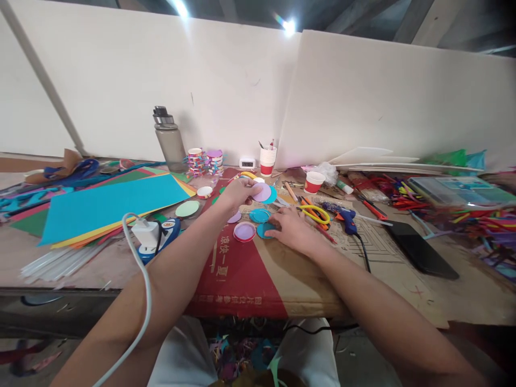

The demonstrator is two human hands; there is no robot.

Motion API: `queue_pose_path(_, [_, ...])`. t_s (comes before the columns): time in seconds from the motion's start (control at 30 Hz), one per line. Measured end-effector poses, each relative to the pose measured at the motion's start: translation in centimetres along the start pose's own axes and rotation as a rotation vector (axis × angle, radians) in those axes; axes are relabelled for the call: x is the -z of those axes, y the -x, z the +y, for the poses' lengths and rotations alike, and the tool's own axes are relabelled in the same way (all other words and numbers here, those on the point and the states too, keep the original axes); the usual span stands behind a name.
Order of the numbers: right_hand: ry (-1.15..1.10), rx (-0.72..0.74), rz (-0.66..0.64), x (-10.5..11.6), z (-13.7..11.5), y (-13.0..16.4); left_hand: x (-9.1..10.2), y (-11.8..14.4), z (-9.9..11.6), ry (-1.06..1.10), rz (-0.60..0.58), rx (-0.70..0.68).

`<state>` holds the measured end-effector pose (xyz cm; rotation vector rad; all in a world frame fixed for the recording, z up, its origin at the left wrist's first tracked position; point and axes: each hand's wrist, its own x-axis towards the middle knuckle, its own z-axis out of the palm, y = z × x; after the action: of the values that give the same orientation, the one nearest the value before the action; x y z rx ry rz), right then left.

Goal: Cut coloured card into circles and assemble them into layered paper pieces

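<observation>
My left hand pinches a purple paper circle by its edge, above the cardboard. A blue paper circle shows behind it; whether I hold that too, I cannot tell. My right hand rests with fingers apart, its fingertips touching a blue circle on the cardboard. Just beyond those fingertips lie more blue circles. Nearer me is a red-rimmed round piece with a purple face. Another purple circle is partly covered by my left hand.
Coloured paper sheets and a power strip lie left. At the back stand a bottle, stacked paper cups and a small clock. Scissors, a glue gun and a phone lie right. A white cable crosses my left forearm.
</observation>
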<state>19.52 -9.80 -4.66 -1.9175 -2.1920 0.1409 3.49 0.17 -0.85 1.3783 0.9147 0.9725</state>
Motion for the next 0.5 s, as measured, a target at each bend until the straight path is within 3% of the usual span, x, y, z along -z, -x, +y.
queue_pose_path(0.13, [-0.106,0.009,-0.014,-0.2,0.1,0.0,0.1,-0.3,-0.5,0.01,0.034,-0.028])
queue_pose_path(0.3, [-0.445,0.0,-0.036,0.3,1.4,-0.3,0.2,-0.4,-1.0,0.01,0.031,-0.027])
queue_pose_path(0.5, [-0.847,-0.104,0.189,1.5,2.7,-0.9,-0.6,0.1,-1.0,-0.04,0.008,0.052])
